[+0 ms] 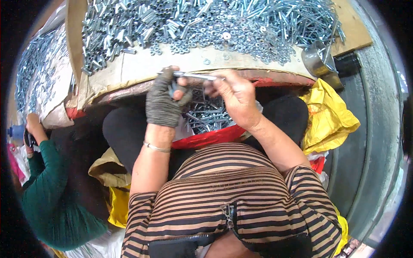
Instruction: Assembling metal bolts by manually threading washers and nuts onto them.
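My left hand [165, 101], in a dark grey fingerless glove, is closed around one end of a slim, shiny metal bolt [195, 76]. The bolt lies almost level just in front of the table edge. At its other end are the pinched fingers of my bare right hand [238, 99], the fingertips smeared by motion. Whatever small part sits at that end is too blurred to make out. Below both hands, an open bag with a red rim [211, 138] lies in my lap. Many metal pieces [208, 116] fill it.
Heaps of metal sleeves [124, 30], washers and nuts [232, 36] and long bolts [297, 19] cover the table [142, 62]. A metal cup [316, 58] hangs at its right corner. A yellow bag [329, 116] stands on the right. Another person in a green sleeve [51, 167] works at left.
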### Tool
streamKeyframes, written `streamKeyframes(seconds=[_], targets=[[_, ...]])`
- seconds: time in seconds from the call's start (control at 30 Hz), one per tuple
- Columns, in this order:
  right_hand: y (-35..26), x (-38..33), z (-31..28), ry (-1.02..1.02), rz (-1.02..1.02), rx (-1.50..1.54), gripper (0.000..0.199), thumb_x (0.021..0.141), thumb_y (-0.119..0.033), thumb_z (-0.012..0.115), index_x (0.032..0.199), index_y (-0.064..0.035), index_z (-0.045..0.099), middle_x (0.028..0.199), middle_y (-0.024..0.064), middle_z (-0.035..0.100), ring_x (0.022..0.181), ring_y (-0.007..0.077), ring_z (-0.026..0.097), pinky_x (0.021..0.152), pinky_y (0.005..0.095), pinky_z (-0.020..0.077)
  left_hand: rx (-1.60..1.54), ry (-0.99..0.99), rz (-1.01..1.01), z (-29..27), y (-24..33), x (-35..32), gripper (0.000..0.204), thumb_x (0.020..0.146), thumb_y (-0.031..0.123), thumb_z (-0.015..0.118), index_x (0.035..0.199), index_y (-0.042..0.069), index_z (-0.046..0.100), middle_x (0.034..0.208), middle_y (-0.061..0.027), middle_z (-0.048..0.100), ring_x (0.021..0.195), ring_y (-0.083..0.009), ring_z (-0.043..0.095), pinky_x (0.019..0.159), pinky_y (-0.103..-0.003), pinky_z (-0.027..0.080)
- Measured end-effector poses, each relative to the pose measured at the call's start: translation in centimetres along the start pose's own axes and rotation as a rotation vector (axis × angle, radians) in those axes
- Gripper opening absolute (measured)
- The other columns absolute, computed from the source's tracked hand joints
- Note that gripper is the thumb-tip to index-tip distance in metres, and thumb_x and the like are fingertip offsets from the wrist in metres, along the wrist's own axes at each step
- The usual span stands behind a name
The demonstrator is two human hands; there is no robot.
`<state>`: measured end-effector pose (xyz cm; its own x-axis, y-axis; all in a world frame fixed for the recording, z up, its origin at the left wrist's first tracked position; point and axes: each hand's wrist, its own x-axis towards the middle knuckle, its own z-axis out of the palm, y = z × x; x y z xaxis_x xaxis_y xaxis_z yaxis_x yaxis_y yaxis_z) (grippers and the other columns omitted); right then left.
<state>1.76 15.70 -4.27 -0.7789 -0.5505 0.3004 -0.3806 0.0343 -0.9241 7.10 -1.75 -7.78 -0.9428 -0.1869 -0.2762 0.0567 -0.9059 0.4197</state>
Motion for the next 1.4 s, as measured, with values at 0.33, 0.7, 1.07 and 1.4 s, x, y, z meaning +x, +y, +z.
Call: streamKeyframes(seconds=[0.33,0.7,1.07,1.4], targets=[[-0.1,2.6,0.7,-0.375,0.373,0.3,0.024,0.08,-0.018,0.072,0.066,-0.0066,0.055,0.061,-0.0018,0.055,0.049,0.004,0.046,0.044,0.0196,0.0348,0.263,-0.147,-0.22,1.0,-0.1,-0.7,0.027,0.088,0.032,0.06,0.087,0.005,0.058,0.062,-0.003,0.056,0.037,-0.0071,0.039,0.034,-0.019,0.029],[5.8,7.1,-6.4,-0.032,-0.022,-1.165,0.016,0.082,-0.013,0.061,0.094,-0.0045,0.066,0.086,0.0123,0.063,0.077,0.026,0.062,0.07,0.0332,0.0477,0.597,-0.139,-0.098,1.6,-2.2,-0.3,0.029,0.09,0.034,0.056,0.088,0.005,0.056,0.064,-0.0129,0.063,0.037,-0.011,0.047,0.035,-0.02,0.034],[5.8,6.5,-8.5,0.132,-0.024,-0.763,0.017,0.082,-0.007,0.058,0.097,-0.0023,0.064,0.089,0.0118,0.064,0.083,0.0235,0.062,0.074,0.0312,0.0475,0.545,-0.056,-0.15,1.9,-1.6,-0.2,0.025,0.091,0.033,0.055,0.089,0.008,0.054,0.063,-0.0125,0.063,0.038,-0.0137,0.053,0.033,-0.019,0.039],[6.4,6.8,-6.3,0.167,-0.061,-0.831,0.014,0.082,-0.021,0.062,0.09,-0.0102,0.065,0.086,0.0116,0.059,0.077,0.0323,0.061,0.067,0.0414,0.0482,0.599,-0.061,-0.099,2.3,-1.6,-0.3,0.028,0.088,0.034,0.058,0.086,0.006,0.053,0.06,-0.0091,0.061,0.037,-0.011,0.051,0.031,-0.018,0.035]])
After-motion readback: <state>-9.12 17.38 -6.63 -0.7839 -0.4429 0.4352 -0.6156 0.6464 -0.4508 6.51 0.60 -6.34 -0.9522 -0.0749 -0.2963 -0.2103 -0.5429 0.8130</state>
